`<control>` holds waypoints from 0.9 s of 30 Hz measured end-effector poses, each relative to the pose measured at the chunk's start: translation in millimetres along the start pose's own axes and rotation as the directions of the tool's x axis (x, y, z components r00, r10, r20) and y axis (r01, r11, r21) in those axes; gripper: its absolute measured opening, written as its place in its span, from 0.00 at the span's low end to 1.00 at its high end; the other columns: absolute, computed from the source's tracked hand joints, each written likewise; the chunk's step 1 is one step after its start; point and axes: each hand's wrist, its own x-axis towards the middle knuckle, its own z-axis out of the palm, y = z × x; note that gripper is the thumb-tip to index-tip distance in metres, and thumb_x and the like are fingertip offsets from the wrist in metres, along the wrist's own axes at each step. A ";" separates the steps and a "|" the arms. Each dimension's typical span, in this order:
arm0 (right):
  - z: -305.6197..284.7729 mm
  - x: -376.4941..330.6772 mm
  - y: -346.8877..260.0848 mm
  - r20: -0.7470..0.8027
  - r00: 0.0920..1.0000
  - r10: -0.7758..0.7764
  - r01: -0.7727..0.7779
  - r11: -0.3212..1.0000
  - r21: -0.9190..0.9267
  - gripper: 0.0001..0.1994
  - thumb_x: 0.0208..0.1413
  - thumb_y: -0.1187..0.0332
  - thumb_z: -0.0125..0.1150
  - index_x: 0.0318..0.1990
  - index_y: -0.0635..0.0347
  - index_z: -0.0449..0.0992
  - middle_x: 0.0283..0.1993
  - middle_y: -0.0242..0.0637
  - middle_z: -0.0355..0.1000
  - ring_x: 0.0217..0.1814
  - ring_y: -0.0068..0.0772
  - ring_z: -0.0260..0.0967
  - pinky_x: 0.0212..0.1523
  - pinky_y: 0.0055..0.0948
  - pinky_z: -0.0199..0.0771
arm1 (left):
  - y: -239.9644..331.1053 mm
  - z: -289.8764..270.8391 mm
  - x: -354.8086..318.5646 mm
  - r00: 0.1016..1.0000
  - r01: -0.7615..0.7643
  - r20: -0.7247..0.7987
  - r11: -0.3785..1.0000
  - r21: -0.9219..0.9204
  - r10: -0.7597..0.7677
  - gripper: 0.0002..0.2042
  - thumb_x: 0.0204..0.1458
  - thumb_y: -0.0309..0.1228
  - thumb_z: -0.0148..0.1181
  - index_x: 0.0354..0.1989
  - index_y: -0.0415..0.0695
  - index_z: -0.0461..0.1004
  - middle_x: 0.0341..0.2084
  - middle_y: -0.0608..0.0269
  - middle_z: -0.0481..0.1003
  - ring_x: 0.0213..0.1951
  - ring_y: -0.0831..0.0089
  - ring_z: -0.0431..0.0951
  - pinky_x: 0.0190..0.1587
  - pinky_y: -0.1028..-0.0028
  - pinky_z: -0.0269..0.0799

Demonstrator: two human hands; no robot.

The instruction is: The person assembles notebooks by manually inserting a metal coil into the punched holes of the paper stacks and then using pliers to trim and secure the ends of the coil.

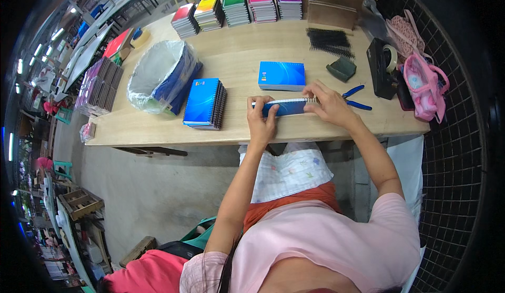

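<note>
**Both hands gripping a blue notebook at the table's near edge**

Pink sleeves and two bare forearms are reaching up from the lower edge toward a pale wooden table point(236, 56). Left hand point(261, 122) is clasping the left end of a blue notebook point(284, 107), thumb over its top. Right hand point(330, 103) is pinching the right end, fingers curled at the wire binding. This notebook is lying near the table's front edge, its long axis running left to right, spine side facing up toward the camera.

Just behind it, a stack of blue notebooks point(282, 76) is lying flat. Blue-handled pliers point(355, 97) are showing partly from behind the right hand. Farther left, a second blue stack point(204, 103) is sitting beside a plastic-wrapped bundle point(160, 77). Black wire coils point(330, 41), a tape dispenser point(382, 67) and a pink bag point(425, 85) are occupying the right side. Coloured notebook piles point(236, 8) are lining the far edge.
</note>
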 end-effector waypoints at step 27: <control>-13.8 19.7 52.5 -0.032 0.998 0.046 -0.053 0.960 -0.276 0.22 0.55 0.48 0.63 0.50 0.53 0.81 0.57 0.44 0.72 0.60 0.51 0.66 0.62 0.49 0.64 | 4.1 -1.7 -1.9 1.000 -0.030 0.008 1.000 0.009 0.029 0.08 0.52 0.24 0.64 0.37 0.38 0.72 0.35 0.57 0.70 0.40 0.62 0.70 0.44 0.67 0.67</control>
